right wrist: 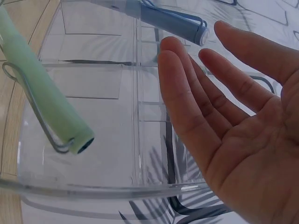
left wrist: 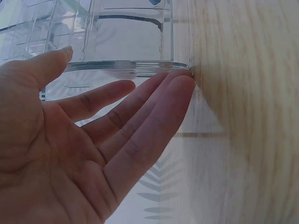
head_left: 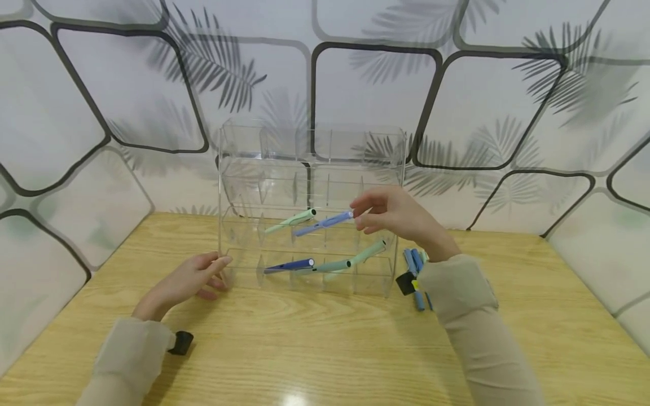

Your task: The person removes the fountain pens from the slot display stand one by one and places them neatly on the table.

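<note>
A clear acrylic rack (head_left: 220,186) with rows of compartments stands on the table. My right hand (head_left: 388,214) is beside the capped end of a periwinkle-blue pen (head_left: 323,223) in an upper row, its fingers loosely bent around nothing. In the right wrist view the pen's end (right wrist: 170,23) sits just off the fingertips. A mint pen (head_left: 290,221) leans left of it. Below lie a dark blue pen (head_left: 289,265), a grey-green pen (head_left: 325,267) and a light green pen (head_left: 369,252). My left hand (head_left: 195,276) touches the rack's left side panel (left wrist: 126,65) with relaxed fingers.
More blue pens (head_left: 416,262) and a green one lie on the wooden table (head_left: 284,338) right of the rack, partly hidden by the right sleeve (head_left: 457,287). A patterned wall covering (head_left: 376,84) rises behind the rack.
</note>
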A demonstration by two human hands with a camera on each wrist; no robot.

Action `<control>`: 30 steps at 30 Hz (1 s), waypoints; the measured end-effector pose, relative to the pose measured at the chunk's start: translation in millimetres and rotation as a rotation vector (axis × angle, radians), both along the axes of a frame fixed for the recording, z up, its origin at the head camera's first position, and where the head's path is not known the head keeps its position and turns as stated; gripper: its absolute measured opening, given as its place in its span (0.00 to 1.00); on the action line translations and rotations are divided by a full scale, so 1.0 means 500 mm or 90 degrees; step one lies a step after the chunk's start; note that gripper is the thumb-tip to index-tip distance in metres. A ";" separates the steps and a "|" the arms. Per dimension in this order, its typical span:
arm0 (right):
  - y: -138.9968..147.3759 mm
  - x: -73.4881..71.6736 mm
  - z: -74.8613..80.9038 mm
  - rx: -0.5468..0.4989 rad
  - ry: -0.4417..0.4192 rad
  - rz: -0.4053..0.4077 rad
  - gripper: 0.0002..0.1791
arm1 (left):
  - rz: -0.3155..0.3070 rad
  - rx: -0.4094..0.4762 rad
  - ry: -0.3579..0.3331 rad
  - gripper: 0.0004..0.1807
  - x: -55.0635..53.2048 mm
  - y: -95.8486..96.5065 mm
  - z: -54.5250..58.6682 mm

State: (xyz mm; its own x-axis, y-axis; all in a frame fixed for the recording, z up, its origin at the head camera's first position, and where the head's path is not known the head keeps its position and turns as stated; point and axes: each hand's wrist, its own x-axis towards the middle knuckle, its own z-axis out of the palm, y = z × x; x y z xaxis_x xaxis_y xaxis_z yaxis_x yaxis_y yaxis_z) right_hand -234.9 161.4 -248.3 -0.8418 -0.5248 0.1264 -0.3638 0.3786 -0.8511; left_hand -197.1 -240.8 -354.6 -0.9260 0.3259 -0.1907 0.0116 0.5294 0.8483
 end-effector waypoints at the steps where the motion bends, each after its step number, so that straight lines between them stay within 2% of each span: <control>1: -0.003 -0.001 -0.001 -0.001 0.000 0.003 0.16 | 0.000 -0.001 -0.001 0.36 0.000 0.000 0.000; 10: -0.024 -0.005 -0.005 0.017 -0.022 0.005 0.18 | -0.002 0.001 -0.004 0.37 -0.002 0.000 0.001; 19: -0.041 -0.012 -0.011 0.075 0.040 0.015 0.17 | 0.001 0.000 -0.007 0.37 -0.002 0.003 0.001; 30: -0.041 -0.010 -0.004 0.064 0.018 -0.048 0.14 | 0.005 0.000 -0.014 0.39 0.000 0.003 0.003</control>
